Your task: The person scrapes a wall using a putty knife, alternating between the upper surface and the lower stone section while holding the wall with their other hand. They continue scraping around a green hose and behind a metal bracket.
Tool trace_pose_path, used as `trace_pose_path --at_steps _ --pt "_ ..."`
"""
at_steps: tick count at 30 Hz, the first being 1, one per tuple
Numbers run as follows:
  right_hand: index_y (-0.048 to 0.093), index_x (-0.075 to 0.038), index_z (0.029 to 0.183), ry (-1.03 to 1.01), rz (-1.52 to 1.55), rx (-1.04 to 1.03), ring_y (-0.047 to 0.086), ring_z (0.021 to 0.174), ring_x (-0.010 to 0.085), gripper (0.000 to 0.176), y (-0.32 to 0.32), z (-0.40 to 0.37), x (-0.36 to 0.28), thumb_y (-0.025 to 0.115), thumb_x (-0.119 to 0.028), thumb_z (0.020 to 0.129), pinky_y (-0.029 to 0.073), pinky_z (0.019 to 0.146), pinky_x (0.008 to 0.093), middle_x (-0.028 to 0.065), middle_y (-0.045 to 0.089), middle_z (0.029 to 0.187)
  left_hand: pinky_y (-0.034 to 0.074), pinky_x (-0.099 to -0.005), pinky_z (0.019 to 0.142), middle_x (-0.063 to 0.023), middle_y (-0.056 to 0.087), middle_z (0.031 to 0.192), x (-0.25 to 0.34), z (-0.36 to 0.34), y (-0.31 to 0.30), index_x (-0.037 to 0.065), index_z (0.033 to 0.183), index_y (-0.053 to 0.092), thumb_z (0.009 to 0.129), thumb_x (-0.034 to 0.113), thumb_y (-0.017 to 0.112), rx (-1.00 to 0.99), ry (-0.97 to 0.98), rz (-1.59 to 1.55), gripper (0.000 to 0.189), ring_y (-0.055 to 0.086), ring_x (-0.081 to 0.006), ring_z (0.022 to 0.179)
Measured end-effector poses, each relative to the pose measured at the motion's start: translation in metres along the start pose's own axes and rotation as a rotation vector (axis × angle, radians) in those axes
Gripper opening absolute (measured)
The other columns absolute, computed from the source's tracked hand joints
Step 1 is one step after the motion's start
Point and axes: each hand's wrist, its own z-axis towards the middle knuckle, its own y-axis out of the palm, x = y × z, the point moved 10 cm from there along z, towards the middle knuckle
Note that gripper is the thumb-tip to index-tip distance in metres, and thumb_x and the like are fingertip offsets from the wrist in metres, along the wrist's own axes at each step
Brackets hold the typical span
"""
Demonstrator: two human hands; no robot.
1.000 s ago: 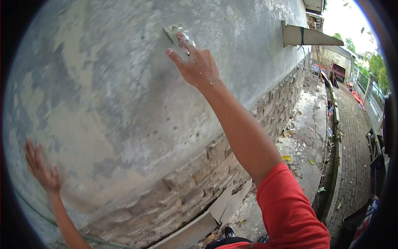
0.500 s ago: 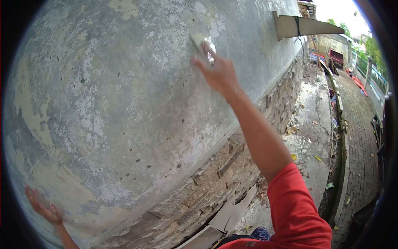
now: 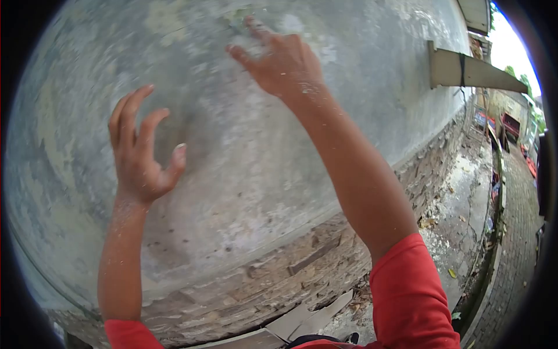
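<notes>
A grey, patchy wall (image 3: 221,145) with flaking pale paint fills most of the view. High on it is my right hand (image 3: 285,61), thumb and index finger pinched toward a thin flat scraper (image 3: 241,17). The scraper is blurred and partly hidden by the fingers, its edge close against the wall. Pale flecks cling to my right wrist and float around it. My left hand (image 3: 139,145) is raised at the left in front of the wall, fingers curved and apart, holding nothing.
Rough stone cladding (image 3: 314,256) runs along the wall's base, with broken flat boards (image 3: 314,320) below it. A tapered bracket (image 3: 476,72) juts out at upper right. A littered concrete strip (image 3: 459,203), a narrow gutter and a paved path (image 3: 517,232) lie to the right.
My left hand has risen from the lower left corner toward the middle of the wall. My right hand has moved up and left with the scraper, and the view has shifted left.
</notes>
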Motion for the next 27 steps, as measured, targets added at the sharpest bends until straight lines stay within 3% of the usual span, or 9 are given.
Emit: trace_pose_path --at_steps 5,8,11,16,19,23,24,26,27 --pt "0.043 -0.022 0.142 0.023 0.099 -0.029 0.066 0.079 0.0398 0.07 0.014 -0.06 0.133 0.062 -0.054 0.084 0.052 0.067 0.0453 0.0206 0.068 0.092 0.027 -0.0507 0.109 -0.0133 0.041 0.142 0.069 0.07 0.081 0.01 0.117 0.052 0.081 0.03 0.057 0.032 -0.118 -0.121 0.042 0.032 -0.0341 0.134" --pt "0.037 -0.023 0.146 0.073 0.059 -0.038 0.066 0.074 0.0389 0.074 0.033 -0.136 0.234 0.062 -0.053 0.084 0.052 0.06 0.0443 0.021 0.068 0.091 0.023 -0.0516 0.112 -0.0125 0.034 0.149 0.097 0.084 0.131 0.013 0.128 0.048 0.082 0.034 0.057 0.002 -0.232 -0.095 0.051 0.027 -0.0348 0.139" --pt "0.037 -0.022 0.146 0.114 0.05 0.036 0.066 0.075 0.039 0.073 0.027 -0.136 0.303 0.061 -0.053 0.084 0.052 0.063 0.0448 0.0204 0.068 0.09 0.017 -0.0525 0.115 -0.0115 0.024 0.155 0.112 0.088 0.155 0.017 0.14 0.041 0.085 0.042 0.055 -0.001 -0.251 0.068 0.062 0.018 -0.034 0.144" --pt "0.045 -0.018 0.141 0.096 0.096 0.147 0.066 0.082 0.0401 0.069 -0.041 0.011 0.304 0.059 -0.055 0.084 0.053 0.072 0.046 0.0214 0.069 0.089 0.014 -0.0511 0.116 -0.0063 0.023 0.157 0.118 0.091 0.154 0.021 0.146 0.036 0.09 0.049 0.048 0.009 -0.188 0.247 0.063 0.017 -0.0284 0.146" --pt "0.043 -0.019 0.142 0.109 0.073 0.034 0.067 0.083 0.0392 0.07 -0.052 0.029 0.306 0.058 -0.056 0.084 0.054 0.073 0.0458 0.0204 0.069 0.089 0.014 -0.0503 0.117 -0.0053 0.026 0.156 0.12 0.092 0.153 0.021 0.145 0.038 0.09 0.048 0.047 0.011 -0.175 0.271 0.062 0.019 -0.0276 0.145" --pt "0.04 -0.023 0.144 0.069 0.056 -0.031 0.067 0.084 0.0389 0.072 -0.012 -0.057 0.355 0.057 -0.058 0.085 0.054 0.073 0.046 0.0198 0.069 0.094 0.014 -0.0519 0.116 -0.0059 0.025 0.157 0.118 0.089 0.154 0.021 0.145 0.037 0.089 0.048 0.047 0.003 -0.189 0.276 0.063 0.018 -0.0285 0.146" --pt "0.039 -0.023 0.145 0.292 -0.015 -0.311 0.066 0.085 0.0394 0.072 -0.003 -0.089 0.369 0.058 -0.057 0.085 0.054 0.074 0.0453 0.0206 0.069 0.098 0.014 -0.0519 0.116 -0.0059 0.025 0.157 0.117 0.088 0.153 0.021 0.145 0.037 0.089 0.048 0.047 0.006 -0.219 0.296 0.063 0.018 -0.0285 0.146" --pt "0.041 -0.018 0.145 0.064 -0.019 -0.036 0.068 0.082 0.0308 0.071 -0.003 -0.119 0.388 0.065 -0.047 0.084 0.052 0.072 0.0369 0.0181 0.069 0.101 0.014 -0.0527 0.116 -0.0068 0.025 0.156 0.118 0.089 0.155 0.02 0.145 0.037 0.09 0.05 0.046 -0.001 -0.236 0.26 0.063 0.018 -0.0297 0.146" --pt "0.038 -0.021 0.146 0.145 -0.048 -0.13 0.067 0.086 0.0337 0.073 -0.004 -0.114 0.394 0.064 -0.049 0.084 0.052 0.075 0.0393 0.0182 0.069 0.104 0.014 -0.0527 0.116 -0.0068 0.025 0.156 0.116 0.09 0.153 0.02 0.145 0.037 0.09 0.05 0.046 0.005 -0.274 0.315 0.063 0.018 -0.0297 0.146"
